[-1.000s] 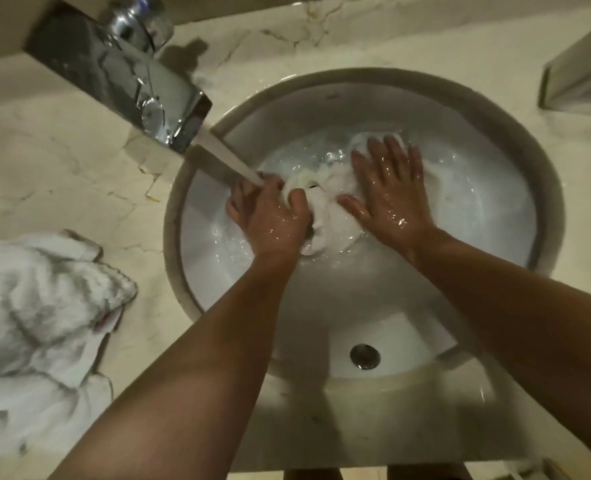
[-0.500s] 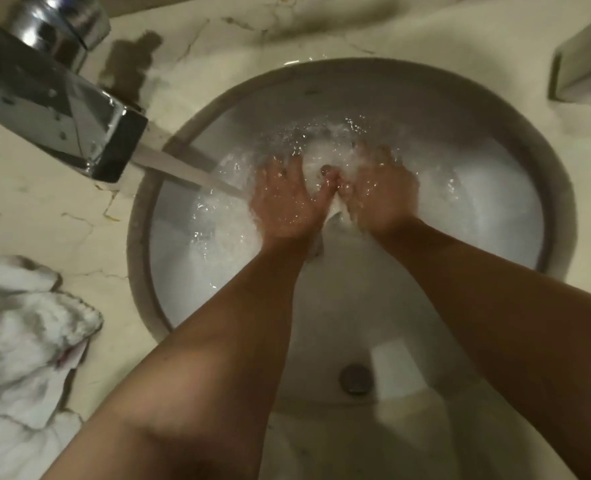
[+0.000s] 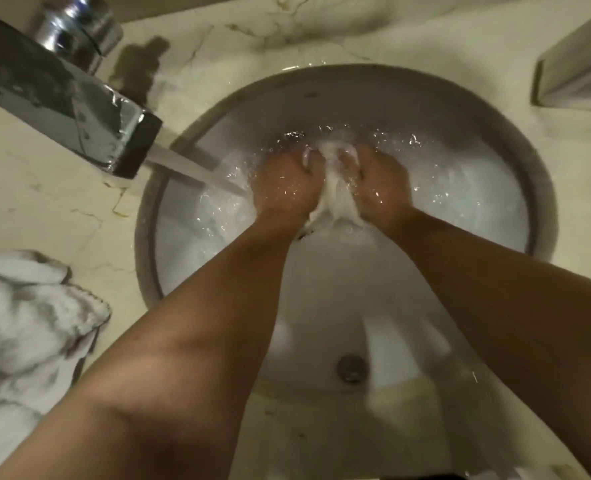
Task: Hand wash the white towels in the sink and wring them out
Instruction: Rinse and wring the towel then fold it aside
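A wet white towel is bunched up in the splashing water at the middle of the round sink. My left hand grips its left side with curled fingers. My right hand grips its right side the same way, close beside the left. A strip of towel shows between the two hands; the rest lies under them and under the foam. Water streams from the chrome faucet onto the back of my left hand.
More white towels lie heaped on the marble counter at the left. The overflow hole sits on the sink's near wall. A pale box-like object stands at the back right of the counter.
My right hand lay flat on the towel a second ago. Both hands have since closed on it and bunched it between them, and the water is churning more.
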{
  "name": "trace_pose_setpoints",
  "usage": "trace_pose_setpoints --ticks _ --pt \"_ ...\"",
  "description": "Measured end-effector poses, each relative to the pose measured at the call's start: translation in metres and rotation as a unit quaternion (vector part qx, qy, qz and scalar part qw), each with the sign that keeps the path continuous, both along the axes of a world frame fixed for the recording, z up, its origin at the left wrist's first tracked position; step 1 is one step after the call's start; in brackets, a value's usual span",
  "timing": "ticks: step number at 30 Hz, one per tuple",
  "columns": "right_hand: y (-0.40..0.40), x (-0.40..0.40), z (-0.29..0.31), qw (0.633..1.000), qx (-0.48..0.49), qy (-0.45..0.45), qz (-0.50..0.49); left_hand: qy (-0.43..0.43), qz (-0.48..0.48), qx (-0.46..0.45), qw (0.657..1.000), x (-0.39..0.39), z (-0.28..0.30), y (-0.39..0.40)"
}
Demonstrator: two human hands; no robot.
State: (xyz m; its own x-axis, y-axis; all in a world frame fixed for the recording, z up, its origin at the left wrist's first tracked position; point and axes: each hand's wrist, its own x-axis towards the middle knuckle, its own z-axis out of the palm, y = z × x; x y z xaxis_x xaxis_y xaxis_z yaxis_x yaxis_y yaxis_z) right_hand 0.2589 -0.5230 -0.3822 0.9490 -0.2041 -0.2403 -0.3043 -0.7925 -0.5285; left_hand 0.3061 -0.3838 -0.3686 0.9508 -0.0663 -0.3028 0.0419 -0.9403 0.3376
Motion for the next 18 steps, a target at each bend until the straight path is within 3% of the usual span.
trace_pose_setpoints --ticks 2,4,6,8,11,14,18 --pt "-0.003 -0.011 0.002 0.999 0.043 -0.014 -0.028 0.005 0.013 -0.031 0.999 -0.005 0.0 0.004" --pt "-0.002 -0.029 0.004 0.996 -0.018 -0.027 -0.079 0.052 0.044 -0.083 0.994 -0.021 0.001 0.008" --pt "0.007 -0.047 0.01 0.988 -0.072 0.023 -0.136 0.069 0.088 -0.133 0.985 -0.038 0.004 0.012" --pt "0.016 -0.059 0.018 0.986 -0.04 0.064 -0.147 0.063 0.094 -0.156 0.981 -0.055 0.008 0.017" --pt "0.024 -0.065 0.024 0.993 -0.006 0.077 -0.093 -0.012 0.012 -0.118 0.993 -0.082 0.01 0.031" --pt "0.029 -0.062 0.023 0.995 -0.076 0.062 -0.006 -0.065 -0.095 -0.089 0.989 -0.089 0.002 0.05" --pt "0.034 -0.044 0.008 0.995 -0.086 0.052 0.004 -0.093 -0.097 -0.031 0.991 -0.08 -0.008 0.048"
